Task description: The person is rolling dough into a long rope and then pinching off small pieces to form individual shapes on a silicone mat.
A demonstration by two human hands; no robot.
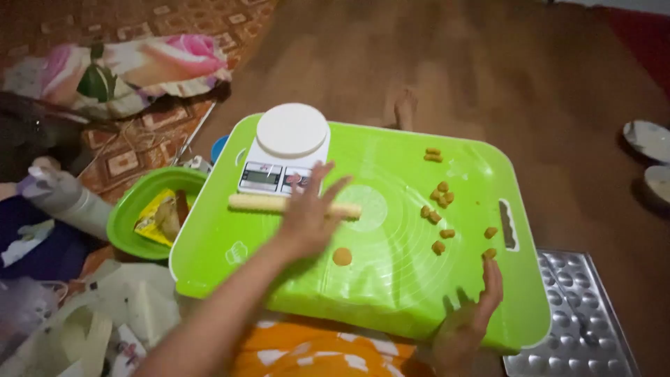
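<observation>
While the left hand (307,213) lies open-fingered on the rolling pin (255,203), the open right hand (474,314) grips nothing beside dough pieces (438,209).

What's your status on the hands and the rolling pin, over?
Left hand open, flat on rolling pin. Right hand at tray near edge, fingertip by a dough piece. Flattened dough disc just below pin; scale close behind.

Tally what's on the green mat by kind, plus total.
Small dough pieces: 11
Flattened dough disc: 1
Rolling pin: 1
Scale: 1
Total: 14
The small pieces are blurred, so that count is approximate.
</observation>
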